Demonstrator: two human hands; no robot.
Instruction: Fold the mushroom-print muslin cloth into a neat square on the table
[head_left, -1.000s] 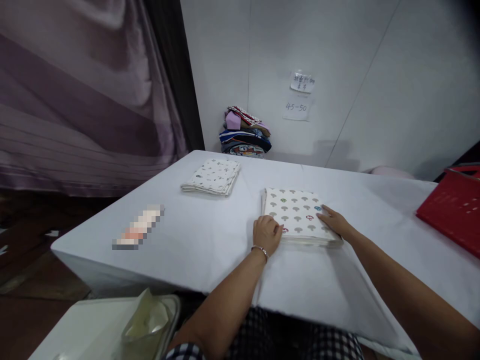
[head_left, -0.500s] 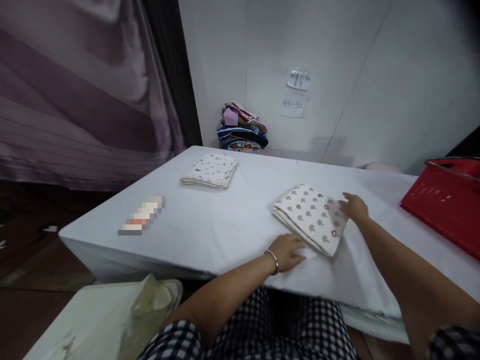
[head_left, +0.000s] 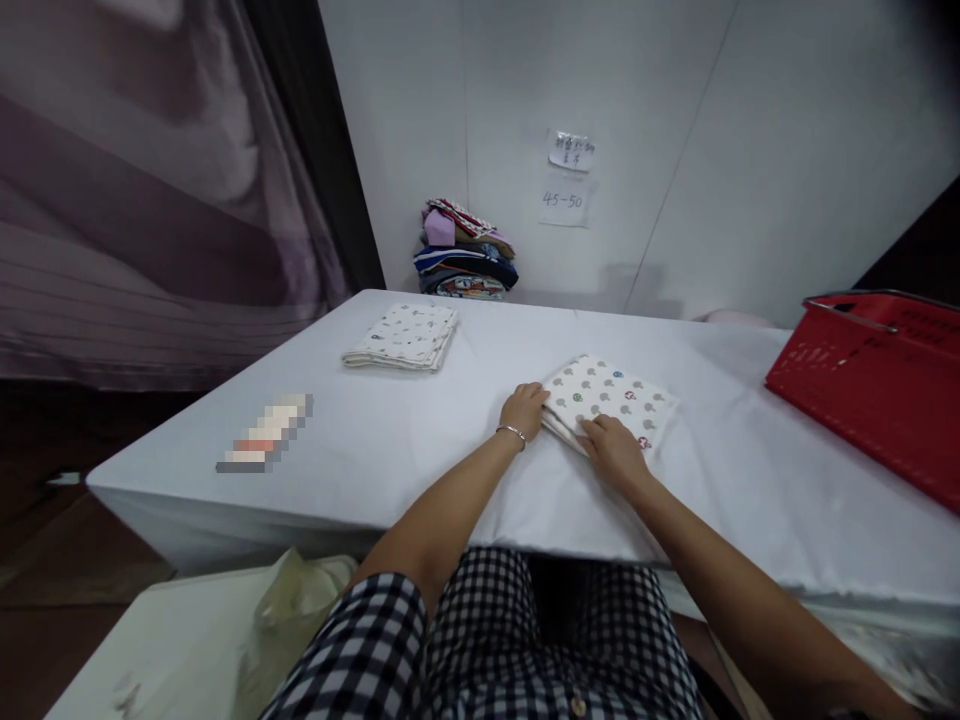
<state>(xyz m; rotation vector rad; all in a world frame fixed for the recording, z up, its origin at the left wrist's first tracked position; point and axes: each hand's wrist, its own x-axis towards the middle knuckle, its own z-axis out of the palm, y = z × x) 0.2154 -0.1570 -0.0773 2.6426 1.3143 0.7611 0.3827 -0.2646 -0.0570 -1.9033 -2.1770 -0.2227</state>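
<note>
A folded white cloth (head_left: 609, 392) with grey mushroom-like prints and a few coloured ones lies turned at an angle on the white table. My left hand (head_left: 525, 412), with a silver bracelet at its wrist, grips the cloth's left corner, fingers bent around the edge. On the near edge, my right hand (head_left: 616, 452) pinches the cloth, thumb and fingers close together; its palm hides part of that edge. Farther left rests a second folded white cloth (head_left: 405, 336) with small dark prints, apart from both hands.
A red basket (head_left: 870, 390) with a metal handle stands at the right. Stacked folded fabrics (head_left: 465, 250) sit by the wall behind the table (head_left: 300, 490). A blurred-out flat object (head_left: 266, 435) lies at left. Below is a pale surface with a plastic bag (head_left: 292, 610).
My left hand has moved up and left to the cloth's left corner. My right hand has come from the cloth's right side to its near edge. The view has shifted slightly.
</note>
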